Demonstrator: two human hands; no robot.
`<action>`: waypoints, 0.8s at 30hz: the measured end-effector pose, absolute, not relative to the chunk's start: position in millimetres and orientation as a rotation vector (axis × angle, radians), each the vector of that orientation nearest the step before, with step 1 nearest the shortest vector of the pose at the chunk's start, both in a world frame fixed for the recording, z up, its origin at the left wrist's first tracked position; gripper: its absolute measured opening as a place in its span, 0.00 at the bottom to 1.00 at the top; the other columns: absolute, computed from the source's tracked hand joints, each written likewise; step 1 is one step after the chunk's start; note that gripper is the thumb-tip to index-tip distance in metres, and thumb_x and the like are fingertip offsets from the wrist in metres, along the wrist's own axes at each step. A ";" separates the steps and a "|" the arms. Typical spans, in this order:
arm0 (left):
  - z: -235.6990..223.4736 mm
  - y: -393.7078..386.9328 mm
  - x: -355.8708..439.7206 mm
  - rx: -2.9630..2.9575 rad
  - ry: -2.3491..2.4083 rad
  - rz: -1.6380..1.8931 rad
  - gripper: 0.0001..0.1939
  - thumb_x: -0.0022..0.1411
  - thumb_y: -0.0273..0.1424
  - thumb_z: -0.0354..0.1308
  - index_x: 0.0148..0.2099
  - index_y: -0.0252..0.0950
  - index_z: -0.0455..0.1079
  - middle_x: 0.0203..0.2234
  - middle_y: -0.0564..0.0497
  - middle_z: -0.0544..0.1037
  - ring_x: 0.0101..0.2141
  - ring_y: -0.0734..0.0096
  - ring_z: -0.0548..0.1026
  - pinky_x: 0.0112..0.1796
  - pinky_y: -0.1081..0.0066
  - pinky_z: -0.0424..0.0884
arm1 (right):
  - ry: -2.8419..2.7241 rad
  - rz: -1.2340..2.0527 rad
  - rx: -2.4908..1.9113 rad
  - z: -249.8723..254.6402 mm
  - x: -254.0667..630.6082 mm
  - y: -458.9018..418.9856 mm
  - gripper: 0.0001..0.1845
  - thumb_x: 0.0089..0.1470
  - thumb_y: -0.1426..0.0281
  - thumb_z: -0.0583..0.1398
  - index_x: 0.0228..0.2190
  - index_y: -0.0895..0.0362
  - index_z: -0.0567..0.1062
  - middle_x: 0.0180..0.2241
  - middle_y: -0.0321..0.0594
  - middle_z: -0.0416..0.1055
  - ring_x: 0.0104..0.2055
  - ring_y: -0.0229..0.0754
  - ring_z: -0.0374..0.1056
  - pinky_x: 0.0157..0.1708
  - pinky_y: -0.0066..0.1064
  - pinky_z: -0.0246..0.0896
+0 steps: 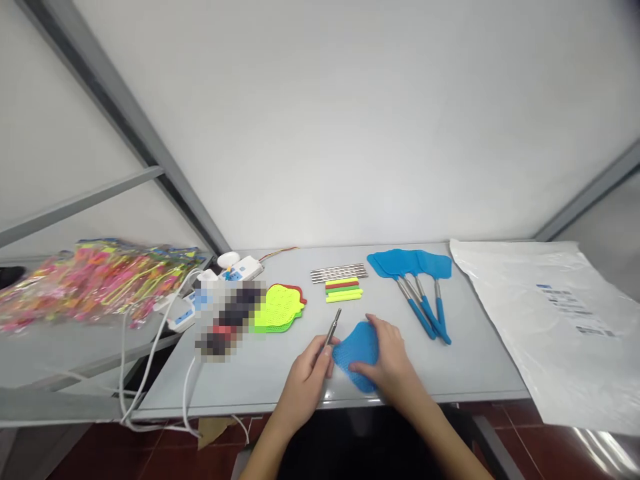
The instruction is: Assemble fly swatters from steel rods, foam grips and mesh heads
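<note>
My left hand (305, 377) is closed round a metal rod (333, 326), whose upper end points away from me. A blue perforated fly swatter head (358, 352) is gripped along its right side by my right hand (393, 360), thumb over its face. The rod's lower part is hidden in my left fingers, close to the swatter head's left edge; whether the two join cannot be seen. Ahead of my hands lie several metal rods (339, 273) and coloured handle sleeves (343, 291). To their left is a stack of yellow, green and red swatter heads (279, 307).
Several blue fly swatters with handles (434, 265) lie at the right. A white plastic bag (530, 320) overhangs the table's right front edge. At left are power strips (245, 269), a white cable (186, 390), a blurred patch and bagged colourful items (115, 277).
</note>
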State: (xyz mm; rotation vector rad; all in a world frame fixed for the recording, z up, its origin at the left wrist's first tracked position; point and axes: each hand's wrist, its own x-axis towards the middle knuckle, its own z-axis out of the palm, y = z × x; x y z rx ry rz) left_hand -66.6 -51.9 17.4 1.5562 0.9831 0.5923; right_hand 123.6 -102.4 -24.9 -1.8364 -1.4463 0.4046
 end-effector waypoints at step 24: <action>10.1 -63.1 -42.8 2.459 0.765 0.482 0.18 0.70 0.36 0.45 0.57 0.44 0.69 0.46 0.50 0.79 0.37 0.64 0.76 0.38 0.65 0.66 | -0.077 0.252 -1.228 -4.8 163.2 -109.0 0.24 0.51 0.53 0.61 0.45 0.54 0.68 0.36 0.38 0.72 0.35 0.40 0.70 0.35 0.33 0.69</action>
